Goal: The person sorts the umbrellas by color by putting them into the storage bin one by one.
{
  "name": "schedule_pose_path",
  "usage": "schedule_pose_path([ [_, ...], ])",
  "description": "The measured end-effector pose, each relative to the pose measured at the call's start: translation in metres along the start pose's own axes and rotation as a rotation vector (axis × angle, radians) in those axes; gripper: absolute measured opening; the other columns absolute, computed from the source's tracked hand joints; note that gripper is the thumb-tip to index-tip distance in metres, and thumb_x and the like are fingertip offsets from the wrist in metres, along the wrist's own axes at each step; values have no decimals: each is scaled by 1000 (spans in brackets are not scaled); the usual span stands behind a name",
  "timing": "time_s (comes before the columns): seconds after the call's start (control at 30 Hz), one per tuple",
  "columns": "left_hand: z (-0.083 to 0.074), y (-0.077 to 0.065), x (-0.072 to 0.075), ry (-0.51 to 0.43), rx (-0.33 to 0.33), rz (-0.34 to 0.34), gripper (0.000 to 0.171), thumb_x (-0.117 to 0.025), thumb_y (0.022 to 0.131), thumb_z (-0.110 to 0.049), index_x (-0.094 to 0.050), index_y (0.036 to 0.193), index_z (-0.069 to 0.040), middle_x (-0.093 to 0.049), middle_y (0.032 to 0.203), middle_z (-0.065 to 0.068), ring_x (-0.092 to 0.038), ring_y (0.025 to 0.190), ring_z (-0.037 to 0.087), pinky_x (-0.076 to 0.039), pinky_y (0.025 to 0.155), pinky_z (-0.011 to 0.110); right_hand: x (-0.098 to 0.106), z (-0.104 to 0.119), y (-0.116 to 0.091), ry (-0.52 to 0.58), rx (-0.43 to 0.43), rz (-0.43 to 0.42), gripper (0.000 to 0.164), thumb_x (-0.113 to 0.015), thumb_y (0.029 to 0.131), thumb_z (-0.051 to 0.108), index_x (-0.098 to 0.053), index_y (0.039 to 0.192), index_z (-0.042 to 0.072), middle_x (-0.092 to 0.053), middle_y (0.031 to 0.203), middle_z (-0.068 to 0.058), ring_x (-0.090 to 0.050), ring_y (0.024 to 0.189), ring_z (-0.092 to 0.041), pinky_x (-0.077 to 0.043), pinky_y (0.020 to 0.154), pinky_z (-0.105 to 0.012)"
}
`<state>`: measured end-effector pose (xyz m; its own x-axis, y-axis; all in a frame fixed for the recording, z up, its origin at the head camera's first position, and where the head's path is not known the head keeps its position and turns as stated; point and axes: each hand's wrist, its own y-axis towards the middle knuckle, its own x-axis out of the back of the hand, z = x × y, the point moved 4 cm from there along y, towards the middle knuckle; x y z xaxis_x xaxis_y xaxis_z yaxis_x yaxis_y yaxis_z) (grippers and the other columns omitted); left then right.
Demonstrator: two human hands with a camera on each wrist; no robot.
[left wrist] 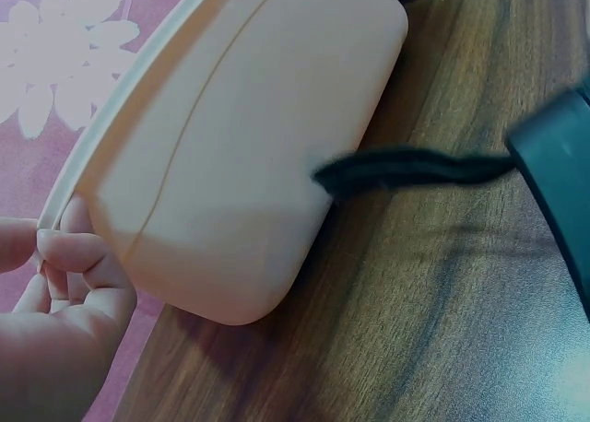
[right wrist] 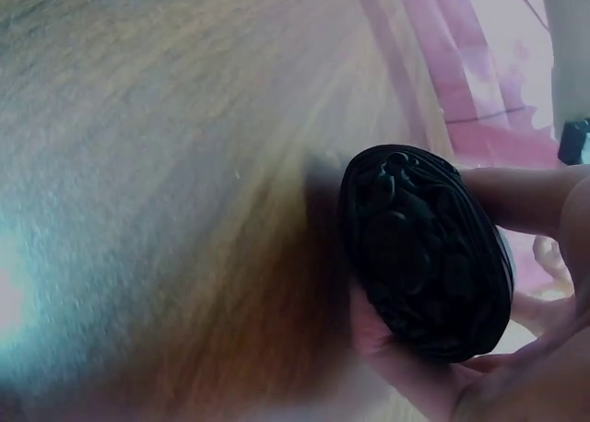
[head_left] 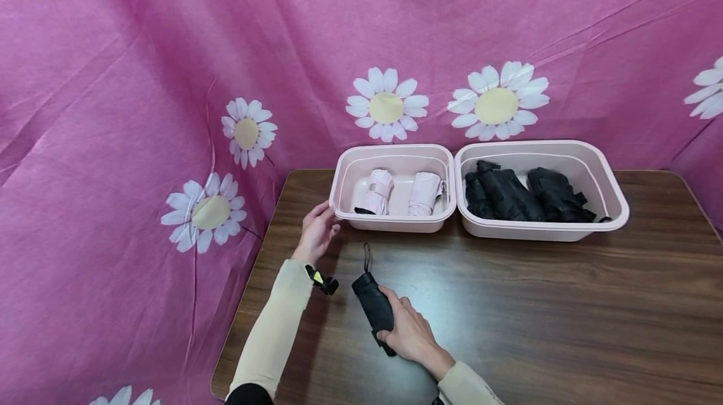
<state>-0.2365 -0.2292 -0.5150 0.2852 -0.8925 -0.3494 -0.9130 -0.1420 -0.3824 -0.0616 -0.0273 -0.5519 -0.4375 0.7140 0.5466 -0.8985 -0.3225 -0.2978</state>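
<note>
My right hand (head_left: 414, 331) grips a folded black umbrella (head_left: 373, 307) over the front of the table, its wrist loop (head_left: 367, 257) pointing toward the bins. In the right wrist view the end of the umbrella (right wrist: 419, 256) faces the camera, with fingers and thumb around its sides. My left hand (head_left: 318, 231) pinches the rim of the smaller pale pink bin (head_left: 395, 224) at its near left corner. The left wrist view shows thumb and fingers on that rim (left wrist: 69, 187). Inside this bin lie two rolled light pink umbrellas (head_left: 380, 193), side by side.
To the right, touching the smaller bin, stands a larger pale bin (head_left: 525, 232) with several folded black umbrellas (head_left: 511, 194). Both bins sit at the back of the brown wooden table (head_left: 536, 311). Behind and to the left hangs a pink cloth (head_left: 316, 34) with white daisies.
</note>
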Motion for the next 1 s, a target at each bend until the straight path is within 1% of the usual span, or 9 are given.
schedule_pose_path([
  [0.1,1,0,0,13,-11,-2,40,-51,96,-2,-44,134,6,-61,79,-1,-55,68,11,-37,54,17,6,0,-1,1,-1,-18,87,-80,73,21,-35,146,31,-55,105,-14,-53,70,-21,-39,55,-33],
  [0.27,1,0,0,32,-10,-13,41,-53,96,-4,-44,136,5,-61,84,1,-55,68,11,-38,57,17,18,0,-5,-1,-17,-66,88,-82,72,22,-35,146,33,-56,109,-12,-55,75,-21,-40,58,-33],
  [0.47,0,0,-1,15,2,-22,41,-53,96,-5,-44,136,4,-62,83,1,-54,69,12,-38,52,15,31,0,-8,-15,-29,-126,87,-82,70,22,-38,145,33,-58,111,-9,-56,80,-20,-42,62,-34],
  [0.67,0,0,-1,20,5,-21,40,-53,97,-4,-45,135,4,-62,84,2,-54,70,13,-39,51,15,41,1,-10,-14,-31,-179,87,-83,69,24,-39,144,35,-59,112,-6,-57,84,-19,-42,65,-34],
  [0.8,0,1,0,22,9,-22,40,-53,97,-4,-46,135,3,-61,84,2,-54,71,13,-40,51,15,47,3,-11,-3,-14,-213,87,-84,68,23,-40,143,33,-60,116,-5,-58,90,-20,-45,69,-36],
  [1.0,1,1,0,9,12,-15,41,-52,96,-3,-45,136,3,-61,83,1,-53,69,12,-40,51,15,58,8,-11,7,5,-254,86,-85,69,22,-42,143,29,-59,128,-4,-59,105,-22,-48,81,-43],
])
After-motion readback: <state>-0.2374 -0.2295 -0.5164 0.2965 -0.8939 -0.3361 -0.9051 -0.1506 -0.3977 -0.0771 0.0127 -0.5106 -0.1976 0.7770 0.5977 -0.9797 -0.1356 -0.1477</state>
